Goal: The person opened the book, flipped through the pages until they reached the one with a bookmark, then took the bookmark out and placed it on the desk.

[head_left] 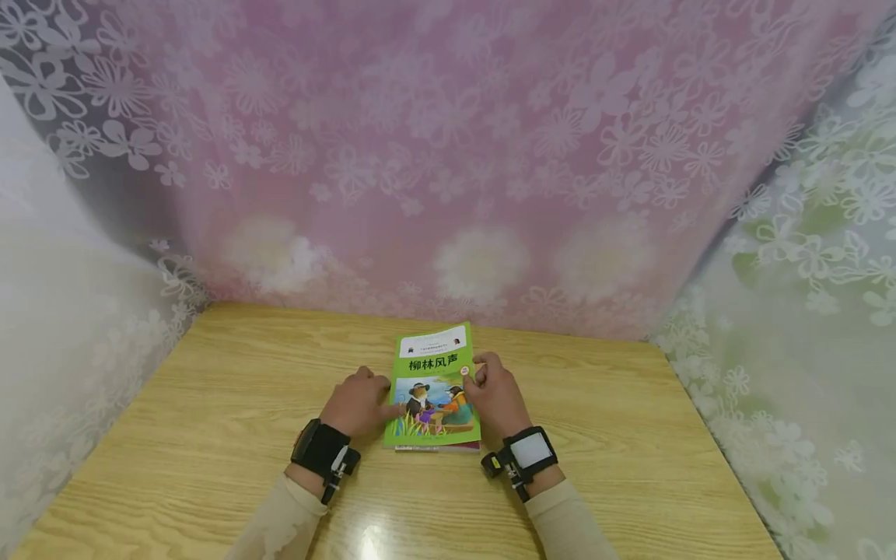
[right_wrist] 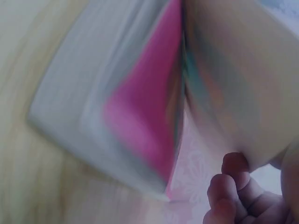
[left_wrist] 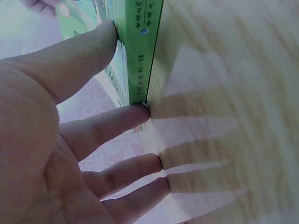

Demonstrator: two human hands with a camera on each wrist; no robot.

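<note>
A green paperback book [head_left: 432,362] with a picture of two dressed animals lies on the wooden table. My left hand [head_left: 355,404] is at its left edge. In the left wrist view the thumb [left_wrist: 88,51] rests on the cover, the index fingertip touches the foot of the green spine [left_wrist: 139,60], and the other fingers lie nearly straight against the table. At the right edge, my right hand [head_left: 498,397] pinches the raised cover [right_wrist: 252,88]. Under it a pink page [right_wrist: 145,102] and the pale page block [right_wrist: 70,88] show, blurred.
The wooden table [head_left: 231,389] extends around the book. A pink flowered curtain [head_left: 420,179] stands behind the table, with pale flowered cloth [head_left: 805,373] on the right. Each wrist wears a black strap with a small camera [head_left: 493,464].
</note>
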